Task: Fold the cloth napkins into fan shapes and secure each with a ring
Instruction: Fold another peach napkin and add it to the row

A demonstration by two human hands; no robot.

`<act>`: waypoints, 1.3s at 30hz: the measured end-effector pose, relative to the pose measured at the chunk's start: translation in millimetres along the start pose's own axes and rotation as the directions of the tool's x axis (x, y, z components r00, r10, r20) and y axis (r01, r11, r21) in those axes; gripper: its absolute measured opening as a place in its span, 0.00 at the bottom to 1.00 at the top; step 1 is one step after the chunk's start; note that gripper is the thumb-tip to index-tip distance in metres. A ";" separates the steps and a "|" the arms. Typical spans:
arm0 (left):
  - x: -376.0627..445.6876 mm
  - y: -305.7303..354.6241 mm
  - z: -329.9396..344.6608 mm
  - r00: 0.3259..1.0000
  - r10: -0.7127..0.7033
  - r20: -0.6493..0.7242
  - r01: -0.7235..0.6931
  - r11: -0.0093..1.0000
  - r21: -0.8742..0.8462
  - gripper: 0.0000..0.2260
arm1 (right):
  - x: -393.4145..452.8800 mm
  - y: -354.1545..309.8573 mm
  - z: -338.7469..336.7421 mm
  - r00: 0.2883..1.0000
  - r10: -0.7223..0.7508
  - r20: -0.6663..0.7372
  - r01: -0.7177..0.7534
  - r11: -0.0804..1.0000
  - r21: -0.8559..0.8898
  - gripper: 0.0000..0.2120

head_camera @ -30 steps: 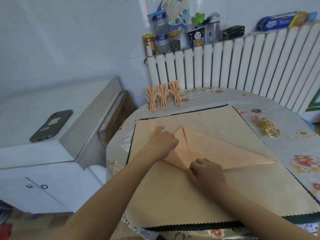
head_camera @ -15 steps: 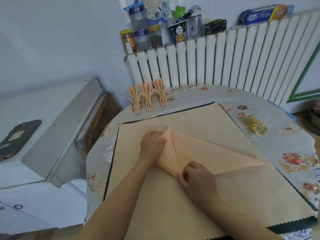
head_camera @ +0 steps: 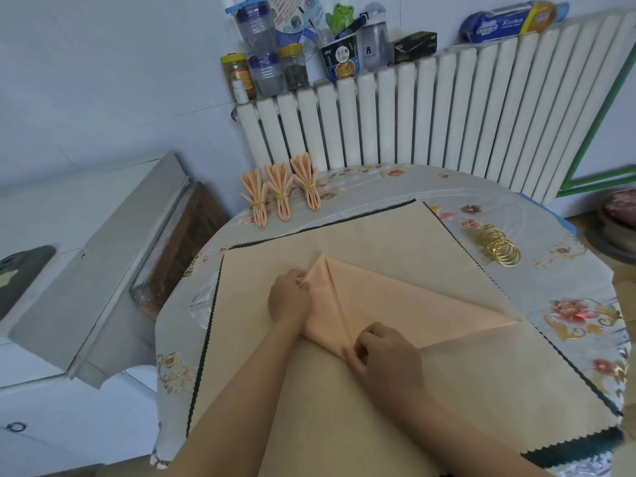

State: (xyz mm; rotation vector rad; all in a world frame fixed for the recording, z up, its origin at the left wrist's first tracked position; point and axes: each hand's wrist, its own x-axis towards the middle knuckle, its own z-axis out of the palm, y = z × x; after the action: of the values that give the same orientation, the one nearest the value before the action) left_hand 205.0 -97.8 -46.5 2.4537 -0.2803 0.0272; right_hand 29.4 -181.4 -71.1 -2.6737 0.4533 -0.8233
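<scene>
Both hands grasp the peach napkin (head_camera: 395,304) lying on a beige mat (head_camera: 464,383) near the middle of the round table (head_camera: 378,187): the left hand (head_camera: 289,299) pinches the cloth at the fold's left edge, and the right hand (head_camera: 387,352) pinches its near corner, where the pinked edge ends. Compared with 0.5 s ago the left hand's fingers have gathered more cloth, so the left flap looks narrower, while the right hand has hardly moved; the view has also swung slightly. At the table's far left edge lie 3 finished fan napkins (head_camera: 280,192), each held by a gold ring, and a pile of gold rings (head_camera: 499,247) sits near the right edge, just beside the mat. On top of the radiator (head_camera: 447,115) a blue roll (head_camera: 509,20) reads "Kitchen"; the writing on the jars and the printed cup (head_camera: 340,60) is too small to read.
</scene>
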 end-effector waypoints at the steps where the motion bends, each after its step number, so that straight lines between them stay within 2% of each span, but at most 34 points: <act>1: -0.5 1.5 0.8 1.000 0.013 -0.007 -0.012 0.999 0.041 0.14 | 0.6 -0.3 -0.3 1.000 0.005 -0.001 -0.005 1.000 -0.005 0.17; 3: -3.3 4.2 4.2 0.992 0.126 -0.022 -0.122 0.982 0.146 0.16 | 0.4 -0.1 -0.1 1.000 0.013 -0.004 -0.013 1.000 -0.003 0.17; 5: -6.8 6.0 6.9 0.945 0.327 -0.005 -0.321 0.931 0.177 0.21 | -0.1 -0.4 0.2 1.000 0.013 -0.006 -0.013 1.000 0.010 0.17; 8: 2.1 0.9 14.7 0.860 0.496 0.120 -0.510 0.842 0.178 0.27 | 0.3 -0.5 1.2 1.000 0.014 0.000 -0.014 1.000 0.022 0.18; 10: 4.6 0.5 13.3 0.829 0.479 0.289 -0.544 0.812 0.213 0.24 | 0.5 -0.4 1.9 1.000 0.010 0.004 -0.011 1.000 0.024 0.18; 11: 7.0 -1.2 14.5 0.825 0.439 0.355 -0.536 0.807 0.249 0.22 | 0.7 -0.3 2.2 1.000 0.007 0.002 -0.007 1.000 0.022 0.18; 13: 10.9 -2.2 16.7 0.846 0.362 0.392 -0.493 0.811 0.315 0.22 | 0.4 0.0 2.5 1.000 0.003 -0.005 -0.003 1.000 0.018 0.18; 16: 10.3 0.6 18.8 0.877 0.296 0.379 -0.431 0.834 0.345 0.23 | 0.0 -0.1 2.1 1.000 0.003 -0.013 -0.003 1.000 0.011 0.18; 18: 11.2 2.3 21.3 0.909 0.288 0.302 -0.383 0.864 0.327 0.21 | -0.3 -0.4 1.8 1.000 0.003 -0.011 -0.003 1.000 0.008 0.18; 21: 18.0 5.9 24.8 0.962 0.250 0.110 -0.269 0.933 0.238 0.18 | -0.4 -1.8 1.0 1.000 -0.001 -0.005 0.001 1.000 0.000 0.18; 23: 24.2 7.7 25.7 0.982 0.186 0.019 -0.187 0.975 0.116 0.13 | -0.3 -1.8 1.1 1.000 -0.001 -0.011 0.001 1.000 -0.008 0.18; 26: 30.1 10.9 24.4 0.996 0.068 -0.051 -0.073 0.992 -0.098 0.07 | -0.9 -0.4 1.7 1.000 0.001 -0.013 -0.001 1.000 0.002 0.18; 28: 30.5 13.7 23.8 0.998 0.013 -0.068 -0.022 0.991 -0.132 0.06 | -1.6 -0.4 1.1 1.000 -0.001 -0.007 0.001 1.000 -0.004 0.18; 34: 31.6 18.8 26.4 0.994 -0.030 -0.107 0.022 0.997 -0.070 0.06 | -0.6 0.1 0.5 1.000 0.008 -0.026 -0.009 1.000 -0.016 0.18; 39: 29.2 18.8 33.7 0.991 0.082 -0.105 -0.077 0.996 0.050 0.05 | -0.7 0.0 1.0 0.999 -0.022 -0.044 0.021 1.000 -0.021 0.19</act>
State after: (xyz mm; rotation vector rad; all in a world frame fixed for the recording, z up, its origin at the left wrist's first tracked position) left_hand 227.9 -138.6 -58.7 2.4752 -0.3336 0.2006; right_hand 29.4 -180.9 -72.2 -2.6877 0.4467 -0.8906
